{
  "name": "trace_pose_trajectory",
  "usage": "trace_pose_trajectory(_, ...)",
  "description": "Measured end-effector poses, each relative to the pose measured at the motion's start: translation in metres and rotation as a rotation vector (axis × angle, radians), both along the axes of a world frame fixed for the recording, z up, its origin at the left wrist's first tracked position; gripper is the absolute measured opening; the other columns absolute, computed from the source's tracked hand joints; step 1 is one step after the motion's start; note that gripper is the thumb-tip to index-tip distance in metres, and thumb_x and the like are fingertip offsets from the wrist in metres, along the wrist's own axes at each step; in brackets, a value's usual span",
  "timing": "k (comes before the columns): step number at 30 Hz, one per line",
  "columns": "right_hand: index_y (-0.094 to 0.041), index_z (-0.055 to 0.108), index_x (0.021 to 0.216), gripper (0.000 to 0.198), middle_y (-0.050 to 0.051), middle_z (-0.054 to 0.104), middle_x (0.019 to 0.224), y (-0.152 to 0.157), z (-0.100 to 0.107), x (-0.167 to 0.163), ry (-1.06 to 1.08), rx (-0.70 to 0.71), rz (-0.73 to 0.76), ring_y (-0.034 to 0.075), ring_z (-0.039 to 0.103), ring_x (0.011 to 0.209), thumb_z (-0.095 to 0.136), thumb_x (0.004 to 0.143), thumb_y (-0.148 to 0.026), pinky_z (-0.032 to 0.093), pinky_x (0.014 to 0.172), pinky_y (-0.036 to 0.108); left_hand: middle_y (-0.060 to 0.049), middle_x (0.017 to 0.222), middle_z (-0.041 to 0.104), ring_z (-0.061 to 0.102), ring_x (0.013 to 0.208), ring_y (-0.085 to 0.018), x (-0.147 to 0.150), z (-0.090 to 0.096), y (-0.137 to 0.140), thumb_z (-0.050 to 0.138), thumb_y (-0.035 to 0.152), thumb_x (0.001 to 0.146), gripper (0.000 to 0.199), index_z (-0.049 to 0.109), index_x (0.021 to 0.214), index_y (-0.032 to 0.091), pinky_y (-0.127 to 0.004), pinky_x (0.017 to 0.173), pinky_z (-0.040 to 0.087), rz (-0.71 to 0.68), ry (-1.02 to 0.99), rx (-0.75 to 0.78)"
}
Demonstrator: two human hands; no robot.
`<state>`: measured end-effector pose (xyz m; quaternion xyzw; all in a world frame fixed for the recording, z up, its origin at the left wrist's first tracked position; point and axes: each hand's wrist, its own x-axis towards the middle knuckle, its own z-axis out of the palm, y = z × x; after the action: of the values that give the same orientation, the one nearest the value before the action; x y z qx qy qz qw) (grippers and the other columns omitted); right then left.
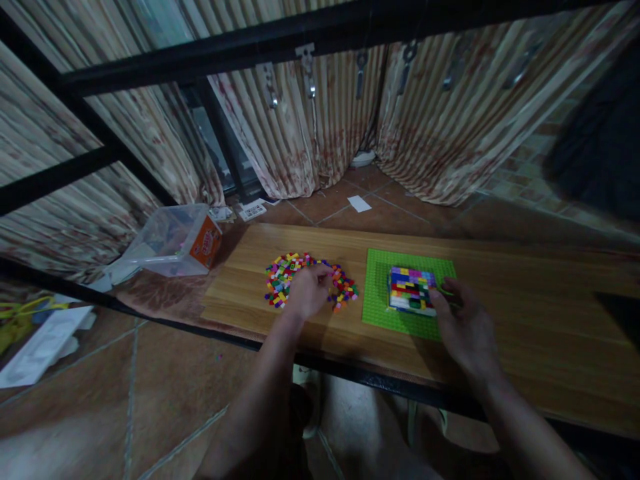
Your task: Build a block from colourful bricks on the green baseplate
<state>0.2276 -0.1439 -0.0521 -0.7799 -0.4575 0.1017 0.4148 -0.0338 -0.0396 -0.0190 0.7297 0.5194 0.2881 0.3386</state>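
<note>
My left hand (309, 290) is over a loose pile of small coloured toy bricks (281, 277), thumb and fingertips drawn together. Whatever they pinch, if anything, is too small to make out. To the right lies a studded green baseplate (377, 293). On it sits a block-shaped build of toy bricks (411, 287), with mixed colours on top and white and blue at the front side. Beside the build's right end is my right hand (465, 327), its thumb near or touching that end. A gap shows between this thumb and the curled fingers, which partly cover the baseplate's right edge.
The bricks and baseplate lie on a long wooden board (310, 240) with a dark front rail. A clear plastic tub (173, 240) with an orange label stands left. Black metal bars with hooks (310, 70) cross above. White packaging (45, 347) lies on the tiled floor.
</note>
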Motion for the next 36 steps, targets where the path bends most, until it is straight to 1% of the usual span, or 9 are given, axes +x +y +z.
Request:
trace_pose_trajectory(2,-0.017,0.059,0.123,0.059,0.016,0.066,0.115,-0.001,-0.001,0.000,-0.004,-0.003,0.013,0.031,0.065,0.100,0.049,0.085,-0.061,0.050,0.086,0.046,-0.006,0.091,0.073,0.065,0.086,-0.022,-0.016,0.002,0.009,0.055,0.014,0.078,0.025,0.074,0.092,0.021,-0.032,0.082,0.049,0.142,0.166,0.073)
trace_pose_trajectory(4,-0.019,0.062,0.120,0.056,0.014,0.068,0.110,-0.001,-0.002,0.000,0.004,-0.003,0.021,0.029,0.065,0.097,0.050,0.085,-0.060,0.050,0.084,0.045,-0.007,0.095,0.073,0.065,0.088,-0.023,-0.025,0.001,0.013,0.056,0.013,0.076,0.028,0.074,0.095,0.021,-0.033,0.084,0.048,0.192,0.307,0.118)
trace_pose_trajectory(7,-0.019,0.064,0.118,0.053,0.013,0.069,0.107,0.000,-0.003,0.000,0.031,0.025,0.039,0.028,0.066,0.095,0.051,0.085,-0.059,0.050,0.082,0.043,-0.009,0.102,0.071,0.064,0.096,-0.024,-0.025,-0.002,0.014,0.057,0.012,0.075,0.032,0.074,0.101,0.021,-0.034,0.089,0.048,0.154,0.424,0.211)
trace_pose_trajectory(10,-0.020,0.065,0.115,0.050,0.013,0.068,0.111,0.000,-0.001,-0.001,0.036,0.042,0.060,0.027,0.065,0.097,0.052,0.085,-0.057,0.050,0.084,0.043,-0.011,0.105,0.070,0.061,0.105,-0.024,-0.016,-0.003,0.013,0.054,0.014,0.080,0.031,0.073,0.104,0.019,-0.035,0.096,0.046,0.119,0.478,0.285)
trace_pose_trajectory(13,-0.019,0.067,0.111,0.046,0.012,0.067,0.112,-0.001,0.001,-0.002,0.006,0.031,0.070,0.028,0.063,0.101,0.052,0.085,-0.054,0.048,0.088,0.043,-0.011,0.107,0.068,0.061,0.104,-0.023,-0.005,-0.001,0.014,0.052,0.020,0.084,0.030,0.073,0.105,0.019,-0.034,0.098,0.046,0.159,0.546,0.290)
trace_pose_trajectory(17,-0.018,0.067,0.108,0.043,0.012,0.067,0.111,-0.002,0.003,-0.004,-0.019,0.047,0.086,0.027,0.063,0.102,0.053,0.085,-0.051,0.047,0.090,0.042,-0.011,0.105,0.067,0.061,0.102,-0.023,0.004,-0.001,0.014,0.054,0.023,0.084,0.026,0.073,0.100,0.018,-0.032,0.095,0.048,0.214,0.638,0.289)
trace_pose_trajectory(24,-0.019,0.068,0.105,0.040,0.011,0.066,0.111,-0.001,0.000,-0.002,-0.015,0.060,0.115,0.026,0.062,0.101,0.054,0.084,-0.050,0.047,0.091,0.043,-0.009,0.097,0.069,0.064,0.096,-0.021,0.006,-0.004,0.013,0.052,0.018,0.083,0.022,0.073,0.089,0.019,-0.029,0.089,0.050,0.235,0.654,0.294)
trace_pose_trajectory(31,-0.019,0.068,0.105,0.038,0.011,0.065,0.113,-0.001,0.001,-0.003,-0.010,0.082,0.137,0.026,0.061,0.101,0.055,0.084,-0.048,0.047,0.093,0.044,-0.012,0.106,0.067,0.063,0.102,-0.024,0.009,-0.004,0.010,0.057,0.025,0.082,0.021,0.070,0.097,0.017,-0.032,0.087,0.051,0.232,0.674,0.285)
trace_pose_trajectory(36,-0.019,0.069,0.104,0.036,0.011,0.065,0.112,-0.001,0.001,-0.003,-0.008,0.100,0.131,0.026,0.061,0.101,0.056,0.084,-0.047,0.046,0.093,0.046,-0.013,0.103,0.068,0.063,0.103,-0.025,0.008,-0.004,0.011,0.055,0.019,0.082,0.021,0.068,0.098,0.016,-0.035,0.092,0.049,0.215,0.615,0.292)
